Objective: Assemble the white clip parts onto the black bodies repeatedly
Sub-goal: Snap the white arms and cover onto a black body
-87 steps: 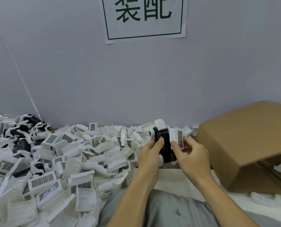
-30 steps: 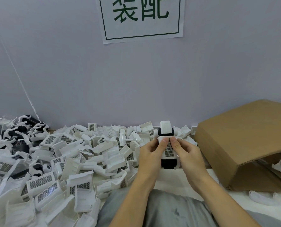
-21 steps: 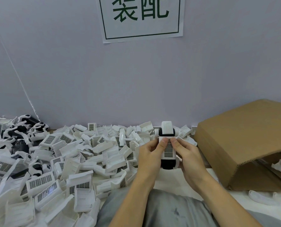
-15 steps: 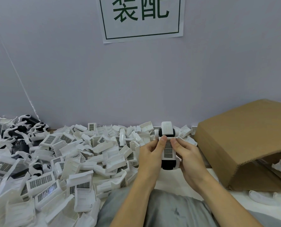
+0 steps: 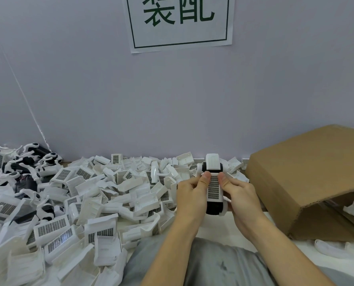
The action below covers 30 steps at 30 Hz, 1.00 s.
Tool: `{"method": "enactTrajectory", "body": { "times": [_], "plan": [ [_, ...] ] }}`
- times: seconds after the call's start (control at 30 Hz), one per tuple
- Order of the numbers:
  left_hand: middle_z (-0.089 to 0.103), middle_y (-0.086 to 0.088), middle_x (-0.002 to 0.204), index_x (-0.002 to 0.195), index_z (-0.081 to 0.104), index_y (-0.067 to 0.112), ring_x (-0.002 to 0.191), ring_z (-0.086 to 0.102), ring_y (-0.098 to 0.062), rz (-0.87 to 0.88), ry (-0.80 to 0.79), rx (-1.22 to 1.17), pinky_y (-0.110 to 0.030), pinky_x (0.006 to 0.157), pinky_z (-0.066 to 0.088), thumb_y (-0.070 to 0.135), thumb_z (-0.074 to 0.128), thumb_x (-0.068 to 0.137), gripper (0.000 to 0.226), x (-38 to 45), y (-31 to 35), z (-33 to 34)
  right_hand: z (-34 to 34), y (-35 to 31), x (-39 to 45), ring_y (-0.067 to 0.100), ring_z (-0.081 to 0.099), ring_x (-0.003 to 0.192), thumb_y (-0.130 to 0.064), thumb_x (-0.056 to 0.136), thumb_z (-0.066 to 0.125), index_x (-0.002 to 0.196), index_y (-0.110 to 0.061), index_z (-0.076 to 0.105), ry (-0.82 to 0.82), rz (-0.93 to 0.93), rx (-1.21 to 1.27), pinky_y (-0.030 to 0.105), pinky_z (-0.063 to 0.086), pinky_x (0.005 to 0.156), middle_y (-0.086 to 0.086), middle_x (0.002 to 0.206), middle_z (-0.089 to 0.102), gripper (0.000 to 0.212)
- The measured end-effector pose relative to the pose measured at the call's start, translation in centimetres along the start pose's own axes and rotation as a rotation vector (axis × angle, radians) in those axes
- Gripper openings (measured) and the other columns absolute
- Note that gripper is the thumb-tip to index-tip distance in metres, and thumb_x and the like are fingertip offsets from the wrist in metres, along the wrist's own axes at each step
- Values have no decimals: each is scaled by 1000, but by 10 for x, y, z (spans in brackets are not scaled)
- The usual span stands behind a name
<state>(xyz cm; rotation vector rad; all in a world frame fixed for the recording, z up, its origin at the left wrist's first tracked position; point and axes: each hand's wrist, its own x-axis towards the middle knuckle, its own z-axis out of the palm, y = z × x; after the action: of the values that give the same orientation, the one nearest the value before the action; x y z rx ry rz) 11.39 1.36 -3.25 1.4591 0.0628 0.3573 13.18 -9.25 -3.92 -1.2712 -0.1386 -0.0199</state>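
Spreading over the tabletop (image 5: 211, 232) at the person's left lies a heap of loose white clips (image 5: 85, 203), a cardboard box (image 5: 304, 182) at the right. Between them, raised, both hands grip one black body (image 5: 213, 208): left hand (image 5: 192, 195) and right hand (image 5: 241, 196) thumbs press its grilled white clip (image 5: 213, 187) (seemingly near seated). Press evenly on both edges, so it snaps in square.

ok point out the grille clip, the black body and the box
grille clip (image 5: 214, 187), head view, middle of its grille
black body (image 5: 213, 207), head view, lower end below the clip
box (image 5: 308, 172), head view, top flap
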Motion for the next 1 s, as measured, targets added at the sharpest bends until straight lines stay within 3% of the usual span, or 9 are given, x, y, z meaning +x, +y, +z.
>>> {"method": "enactTrajectory", "body": {
  "times": [0.13,0.3,0.47,0.57,0.67,0.77,0.87,1.0],
  "plan": [
    [74,-21,80,83,75,-4,71,65,-24,8,12,57,-38,68,54,26,57,103,41,1,-2,0,1,1,1,15,76,79,-24,97,64,94,-10,80,44,-15,-49,33,58,65,7,91,79,22],
    [71,-5,69,79,76,0,64,63,-15,28,31,117,-26,61,49,29,60,102,40,2,-4,2,0,3,4,18,76,78,-23,98,63,92,-7,79,98,-33,-97,40,60,76,6,87,79,22],
    [78,-12,84,87,79,6,76,72,-20,-25,-56,21,-38,75,57,35,62,100,36,3,-4,0,2,3,3,20,77,80,-29,99,61,88,-11,79,84,-48,-58,34,59,66,6,85,79,28],
    [79,-8,92,101,78,8,87,76,-21,-47,-155,-27,-39,83,62,25,65,98,22,1,-5,1,-1,3,5,23,77,84,-34,101,57,94,-10,79,93,-29,-13,35,59,68,10,89,79,33],
    [79,-7,91,103,78,8,90,76,-25,-32,-93,17,-48,87,60,19,64,100,18,1,-6,1,-2,4,5,26,76,93,-28,103,55,106,-8,76,-8,14,61,34,61,71,13,99,78,29],
    [79,-5,83,93,79,13,83,76,-22,-20,-20,47,-41,80,62,18,64,99,18,2,-5,0,-2,7,5,16,75,93,-18,103,54,103,-14,76,-35,-50,-58,27,58,75,5,97,79,22],
    [77,-2,77,86,79,17,74,73,-14,8,-10,78,-31,71,60,17,65,99,19,1,-5,0,-3,8,6,10,75,85,-18,101,57,95,-17,76,-8,-100,-116,16,55,65,-1,89,79,21],
    [78,-10,84,93,79,5,76,74,-18,-40,-48,-28,-32,67,61,16,63,99,20,2,-3,-2,-5,6,7,20,76,92,-20,99,61,103,-10,78,-36,-63,-45,23,59,67,8,97,79,20]
  ]
}}
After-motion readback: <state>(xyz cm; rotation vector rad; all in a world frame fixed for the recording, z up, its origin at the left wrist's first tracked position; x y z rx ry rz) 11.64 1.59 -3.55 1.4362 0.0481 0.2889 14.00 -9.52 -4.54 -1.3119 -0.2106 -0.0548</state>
